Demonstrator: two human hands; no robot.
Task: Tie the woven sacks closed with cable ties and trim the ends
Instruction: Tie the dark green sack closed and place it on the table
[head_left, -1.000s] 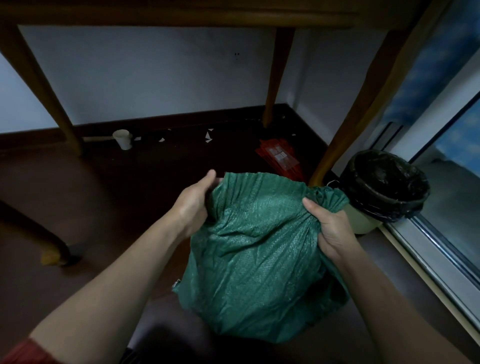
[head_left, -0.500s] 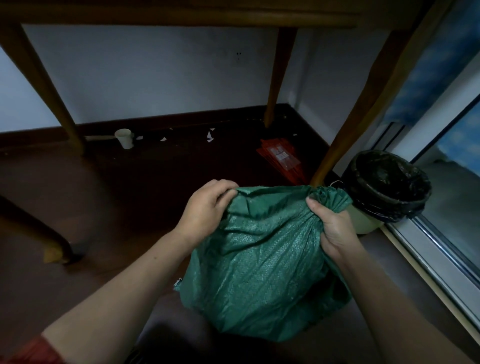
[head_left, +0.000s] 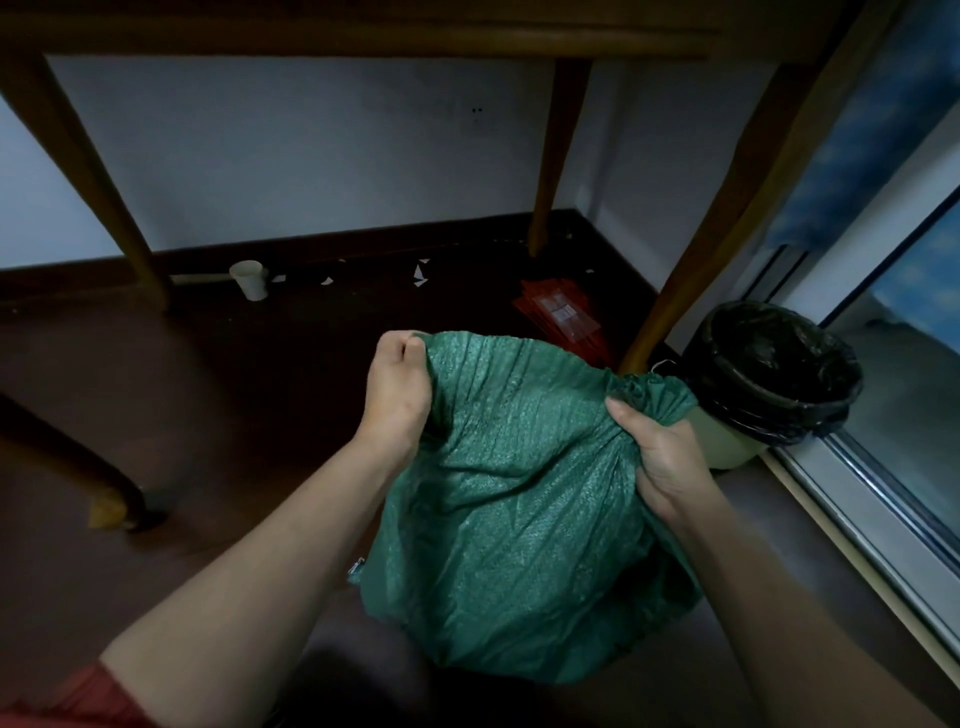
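we see the green sack (head_left: 519, 493) standing on the dark floor just beside the bin (head_left: 769, 379). the left hand (head_left: 397, 387) is fisted tight on the sack's top edge, far from the bin. the right hand (head_left: 657, 457) is clamped round the bunched neck, on the bin side.

A green woven sack (head_left: 519, 493) stands bulging on the dark floor, its crinkled mouth bunched at the far left and gathered into a neck at the right.
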